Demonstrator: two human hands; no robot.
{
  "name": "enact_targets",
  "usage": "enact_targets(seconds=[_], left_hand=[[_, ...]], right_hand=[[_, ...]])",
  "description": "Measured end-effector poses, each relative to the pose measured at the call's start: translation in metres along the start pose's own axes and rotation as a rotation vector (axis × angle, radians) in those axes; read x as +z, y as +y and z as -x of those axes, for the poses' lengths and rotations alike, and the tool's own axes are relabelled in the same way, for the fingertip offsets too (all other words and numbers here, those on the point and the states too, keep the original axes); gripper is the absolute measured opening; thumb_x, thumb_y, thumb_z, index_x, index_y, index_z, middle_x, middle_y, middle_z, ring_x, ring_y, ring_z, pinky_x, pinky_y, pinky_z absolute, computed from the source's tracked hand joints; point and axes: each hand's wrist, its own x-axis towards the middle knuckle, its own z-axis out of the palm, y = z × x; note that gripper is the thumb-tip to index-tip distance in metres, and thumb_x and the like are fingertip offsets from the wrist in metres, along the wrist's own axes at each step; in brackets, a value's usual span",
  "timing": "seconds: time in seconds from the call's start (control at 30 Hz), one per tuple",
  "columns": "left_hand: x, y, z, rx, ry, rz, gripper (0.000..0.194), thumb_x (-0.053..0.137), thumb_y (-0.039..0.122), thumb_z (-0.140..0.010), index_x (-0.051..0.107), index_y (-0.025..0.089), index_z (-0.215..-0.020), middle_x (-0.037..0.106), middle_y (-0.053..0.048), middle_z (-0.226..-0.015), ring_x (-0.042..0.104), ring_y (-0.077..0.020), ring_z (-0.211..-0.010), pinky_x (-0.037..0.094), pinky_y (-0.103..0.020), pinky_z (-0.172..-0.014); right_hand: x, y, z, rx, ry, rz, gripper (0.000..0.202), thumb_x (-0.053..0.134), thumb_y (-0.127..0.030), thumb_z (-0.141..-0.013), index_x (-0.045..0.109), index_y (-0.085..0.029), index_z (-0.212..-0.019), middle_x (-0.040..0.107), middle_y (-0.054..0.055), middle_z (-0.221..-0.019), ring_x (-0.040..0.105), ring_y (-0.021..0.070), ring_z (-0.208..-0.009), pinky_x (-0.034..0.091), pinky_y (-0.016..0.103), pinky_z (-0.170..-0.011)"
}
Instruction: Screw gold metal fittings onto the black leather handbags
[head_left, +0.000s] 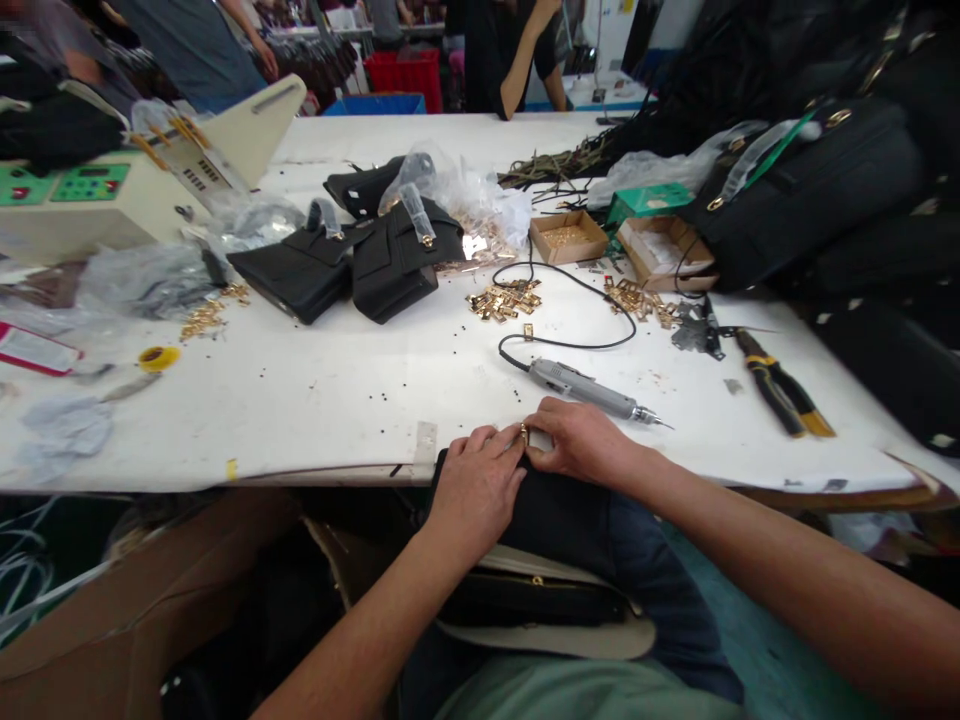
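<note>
Around the work, we had a crowded white table (352,400). Just beyond the right hand (574,440) lay a grey electric screwdriver (585,388), tip to the right, its black cord (632,325) looping back between two heaps of gold pieces (501,299). It was the nearest thing in our way on that side; the pliers (784,385) lay farther right, well apart from our fingers. At the back we saw two black bags (409,258) side by side, clear plastic (487,195) bunched behind them, and a pale machine (97,215) at the left. A large black bag (814,195) crowded the right side.

As for containers, one cardboard box (577,253) held many tiny gold bits (564,236); the one beside it, an open carton (679,283), held whitish wrapping (667,248). Farther off stood a red crate (405,82) and a blue bin (375,103), their contents hidden from us.

The black workpiece (562,520) was on our lap, against the table edge, partly covered by our hands. Our right thumb and forefinger pinched a small gold fitting (524,434) at its upper edge. Our left hand (476,490) lay over the workpiece, fingertips beside the fitting; we could not tell whether it gripped anything.
</note>
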Motion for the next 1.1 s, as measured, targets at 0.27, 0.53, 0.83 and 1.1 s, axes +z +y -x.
enact_targets(seconds=[0.27,0.53,0.83,1.1], left_hand=[[0.0,-0.004,-0.004,0.068,0.029,-0.151,0.043,0.055,0.016,-0.094,0.063,0.027,-0.135,0.062,-0.004,-0.145,0.058,-0.0298,-0.122,0.053,-0.047,-0.093],[0.005,-0.004,-0.003,0.079,0.037,-0.222,0.043,0.05,0.02,-0.097,0.064,0.025,-0.137,0.06,-0.004,-0.147,0.06,-0.0298,-0.124,0.056,-0.047,-0.094],[0.007,-0.003,-0.003,0.064,0.063,-0.22,0.041,0.05,0.023,-0.098,0.065,0.026,-0.136,0.061,-0.003,-0.147,0.06,-0.0305,-0.125,0.055,-0.05,-0.095],[0.009,-0.005,-0.002,0.071,0.073,-0.223,0.04,0.051,0.024,-0.097,0.065,0.028,-0.135,0.06,-0.001,-0.147,0.06,-0.03,-0.125,0.055,-0.047,-0.096]], right_hand=[[-0.005,0.004,0.017,0.021,0.115,-0.267,0.031,0.073,-0.036,-0.087,0.074,-0.019,-0.113,0.069,0.005,-0.093,0.063,0.0153,-0.075,0.046,0.025,-0.072],[-0.033,0.042,0.055,0.254,0.394,-0.076,0.016,0.067,-0.032,-0.092,0.076,-0.024,-0.103,0.073,0.005,-0.097,0.067,0.0186,-0.087,0.048,0.028,-0.079],[-0.07,0.151,0.09,0.618,0.474,-0.09,0.024,0.057,-0.03,-0.092,0.078,-0.02,-0.099,0.078,0.005,-0.097,0.07,0.0201,-0.085,0.05,0.03,-0.078],[-0.059,0.159,0.091,0.586,0.313,-0.1,0.022,0.058,-0.026,-0.089,0.079,-0.019,-0.092,0.078,0.006,-0.093,0.069,0.0204,-0.085,0.05,0.028,-0.077]])
